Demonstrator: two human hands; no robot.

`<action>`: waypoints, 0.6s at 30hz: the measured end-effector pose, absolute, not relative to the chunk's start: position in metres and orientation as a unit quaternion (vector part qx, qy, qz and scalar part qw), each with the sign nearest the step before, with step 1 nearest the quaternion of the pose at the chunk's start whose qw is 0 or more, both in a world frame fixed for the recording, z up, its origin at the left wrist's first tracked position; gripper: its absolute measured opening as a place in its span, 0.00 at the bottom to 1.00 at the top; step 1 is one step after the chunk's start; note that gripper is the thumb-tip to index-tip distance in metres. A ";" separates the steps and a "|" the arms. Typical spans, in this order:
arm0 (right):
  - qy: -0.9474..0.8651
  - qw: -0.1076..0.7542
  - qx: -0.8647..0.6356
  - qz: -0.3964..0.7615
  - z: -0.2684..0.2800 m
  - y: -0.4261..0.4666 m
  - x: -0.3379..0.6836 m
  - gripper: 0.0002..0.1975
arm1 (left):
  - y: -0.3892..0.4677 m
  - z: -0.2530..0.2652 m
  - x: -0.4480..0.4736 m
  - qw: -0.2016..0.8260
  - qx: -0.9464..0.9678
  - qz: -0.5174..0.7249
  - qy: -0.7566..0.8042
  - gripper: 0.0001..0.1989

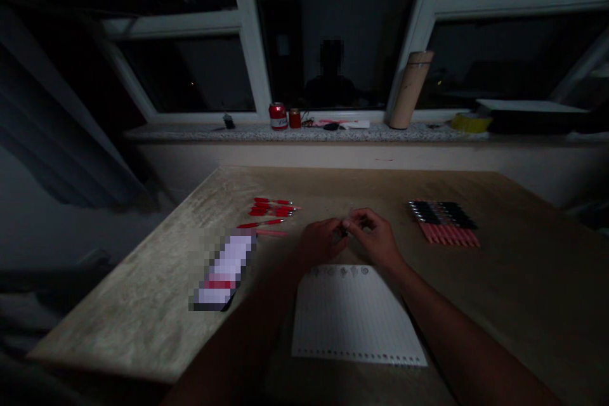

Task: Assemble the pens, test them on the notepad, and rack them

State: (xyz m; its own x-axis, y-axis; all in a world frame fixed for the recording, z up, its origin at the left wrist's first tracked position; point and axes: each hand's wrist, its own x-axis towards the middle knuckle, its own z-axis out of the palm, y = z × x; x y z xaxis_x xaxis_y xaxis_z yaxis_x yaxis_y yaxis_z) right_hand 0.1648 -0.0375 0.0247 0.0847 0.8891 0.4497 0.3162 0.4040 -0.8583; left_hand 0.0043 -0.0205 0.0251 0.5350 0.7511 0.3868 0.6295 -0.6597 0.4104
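My left hand [323,240] and my right hand [373,231] meet just beyond the top edge of a lined spiral notepad [358,317]. Fingers of both hands are pinched together around something small, partly dark and partly clear or pale; its kind is too dim and covered to make out. Small drawn scribbles run along the notepad's top line. Left of my hands lie several red pens [271,209], with one more red pen [261,224] nearer to me. To the right, several black pens [442,212] lie in a neat row above a row of pinkish-red pens or pencils [450,235].
A phone [226,273] with a lit, blurred screen lies left of the notepad on the table [118,304]. On the window sill [252,134] stand a red can [278,117], a smaller red container [295,118], a tall tan cylinder [412,90] and a yellow tape roll [471,122].
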 end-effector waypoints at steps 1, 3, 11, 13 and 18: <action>-0.625 0.558 -0.480 0.260 0.025 -0.038 0.165 0.13 | -0.020 0.025 0.004 0.112 0.870 0.274 0.395 0.08; -0.630 0.557 -0.473 0.261 0.025 -0.038 0.166 0.14 | -0.020 0.025 0.004 0.117 0.870 0.276 0.392 0.08; -0.654 0.551 -0.457 0.246 0.024 -0.038 0.167 0.09 | -0.020 0.024 0.004 0.136 0.866 0.269 0.399 0.09; -0.642 0.547 -0.477 0.247 0.024 -0.037 0.166 0.10 | -0.020 0.025 0.004 0.134 0.865 0.264 0.405 0.08; -0.626 0.545 -0.495 0.258 0.026 -0.038 0.165 0.13 | -0.022 0.028 0.005 0.118 0.869 0.256 0.406 0.08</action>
State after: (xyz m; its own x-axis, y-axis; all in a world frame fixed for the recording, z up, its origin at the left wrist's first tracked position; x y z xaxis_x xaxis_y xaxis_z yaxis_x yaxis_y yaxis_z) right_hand 0.1650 -0.0382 0.0256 0.0839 0.9008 0.4259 0.3390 0.3762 -0.8623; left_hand 0.0046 -0.0217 0.0277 0.5388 0.7667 0.3491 0.6456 -0.6420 0.4136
